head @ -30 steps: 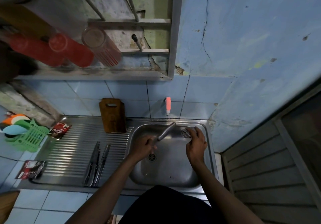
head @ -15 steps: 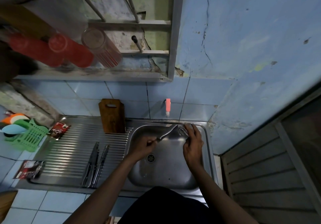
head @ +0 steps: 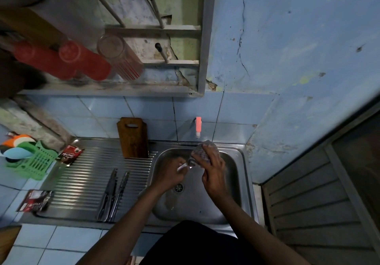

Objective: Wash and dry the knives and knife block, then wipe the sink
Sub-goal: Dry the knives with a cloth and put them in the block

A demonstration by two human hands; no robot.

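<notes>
Over the stainless steel sink basin, the left hand grips a knife pointing toward the right hand, which clutches a grey checked cloth round its blade.

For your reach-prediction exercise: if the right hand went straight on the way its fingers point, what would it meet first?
The right hand, gripping a scrubbing pad, points up-left toward the sink's back rim; probably that rim first, then the tiled wall, though depth is unclear.

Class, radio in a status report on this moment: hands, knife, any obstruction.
Left hand grips knife over sink. Right hand holds scouring pad against blade. Two knives on drainboard. Nothing in the way.
</notes>
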